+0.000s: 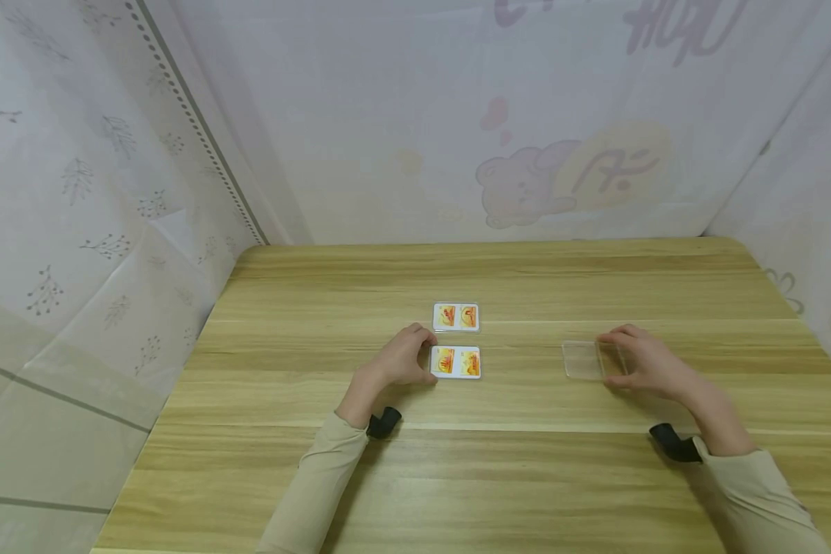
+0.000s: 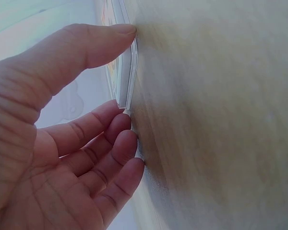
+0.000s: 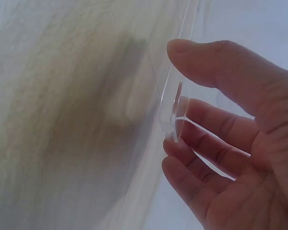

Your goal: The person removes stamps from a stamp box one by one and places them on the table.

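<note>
My left hand [image 1: 403, 359] grips the left end of a flat clear-edged case [image 1: 455, 362] with two orange-and-yellow pictures on white. Its thumb lies at one long edge and the fingertips at the other; in the left wrist view the case [image 2: 127, 72] shows edge-on, close to the wood. To the right, my right hand [image 1: 645, 363] pinches a clear plastic cover [image 1: 582, 360] by its right end, between thumb and fingers. The right wrist view shows the cover's raised rim [image 3: 169, 108] by the fingertips. A second picture case [image 1: 456, 317] lies just behind the first.
Everything lies on a wood-grain table [image 1: 526, 477]. A pale printed curtain [image 1: 374, 115] hangs behind its far edge, and another curtain [image 1: 97, 231] hangs along the left side. Black wrist pieces [image 1: 385, 423] sit below both hands.
</note>
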Motion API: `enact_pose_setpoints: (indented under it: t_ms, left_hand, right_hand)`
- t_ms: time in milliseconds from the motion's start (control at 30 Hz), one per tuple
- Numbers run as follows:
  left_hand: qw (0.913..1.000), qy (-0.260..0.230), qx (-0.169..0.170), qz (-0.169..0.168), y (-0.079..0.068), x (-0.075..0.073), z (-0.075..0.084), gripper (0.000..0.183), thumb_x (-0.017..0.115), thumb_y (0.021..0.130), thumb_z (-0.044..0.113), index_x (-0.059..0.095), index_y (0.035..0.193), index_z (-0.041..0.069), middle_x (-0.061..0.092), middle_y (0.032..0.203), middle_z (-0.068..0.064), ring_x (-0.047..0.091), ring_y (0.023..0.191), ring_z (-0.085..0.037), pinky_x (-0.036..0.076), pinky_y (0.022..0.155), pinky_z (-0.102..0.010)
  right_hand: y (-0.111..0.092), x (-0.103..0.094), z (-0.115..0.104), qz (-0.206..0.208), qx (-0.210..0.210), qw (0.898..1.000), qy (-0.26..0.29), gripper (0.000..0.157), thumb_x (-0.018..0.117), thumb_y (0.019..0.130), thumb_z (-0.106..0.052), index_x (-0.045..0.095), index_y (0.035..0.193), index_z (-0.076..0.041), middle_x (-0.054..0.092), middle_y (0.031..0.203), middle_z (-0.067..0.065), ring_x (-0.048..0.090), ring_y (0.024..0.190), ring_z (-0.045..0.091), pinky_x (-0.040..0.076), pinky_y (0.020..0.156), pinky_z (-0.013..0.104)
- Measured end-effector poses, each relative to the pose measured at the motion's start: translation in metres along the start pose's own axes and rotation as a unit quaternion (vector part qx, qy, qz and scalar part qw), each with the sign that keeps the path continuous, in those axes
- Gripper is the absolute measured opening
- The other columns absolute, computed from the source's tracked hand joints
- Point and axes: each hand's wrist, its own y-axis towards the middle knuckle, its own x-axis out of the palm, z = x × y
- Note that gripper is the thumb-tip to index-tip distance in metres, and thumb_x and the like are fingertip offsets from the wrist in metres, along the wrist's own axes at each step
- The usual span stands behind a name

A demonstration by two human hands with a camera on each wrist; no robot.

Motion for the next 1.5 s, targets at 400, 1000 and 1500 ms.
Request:
enact_pose_setpoints:
  t_ms: [400,1000,1500]
  left_hand:
    - [1.0,0.0,0.001,0.003,0.001,0.0005,-0.0009,0.052,0.085,0.065,0.01,0.057,0.108,-0.002,0.053,0.103,-0.008,0.05,0.098,-0.023,0.043,0.092,-0.035]
    - [1.0,-0.004,0.007,0.003,-0.0001,-0.0001,-0.0008,0.052,0.085,0.066,0.009,0.057,0.108,-0.002,0.054,0.106,-0.01,0.05,0.099,-0.024,0.043,0.092,-0.036]
    - [1.0,0.002,0.007,0.0,0.0003,-0.0007,0.0002,0.053,0.085,0.066,0.01,0.057,0.109,-0.003,0.054,0.106,-0.011,0.05,0.1,-0.024,0.042,0.093,-0.035]
  right_hand:
    - [-0.0016,0.0001,0.0039,-0.018,0.013,1.0,-0.007,0.06,0.085,0.06,-0.01,0.058,0.11,0.009,0.056,0.102,0.022,0.055,0.092,0.042,0.047,0.076,0.055]
    - [0.0004,0.0008,0.006,-0.033,0.028,0.999,0.006,0.058,0.085,0.061,-0.008,0.058,0.11,0.009,0.056,0.105,0.022,0.054,0.096,0.042,0.045,0.08,0.056]
    - [0.0005,-0.0024,0.0074,-0.051,0.044,0.997,0.032,0.058,0.085,0.063,-0.009,0.059,0.112,0.009,0.056,0.105,0.022,0.054,0.097,0.041,0.044,0.081,0.055]
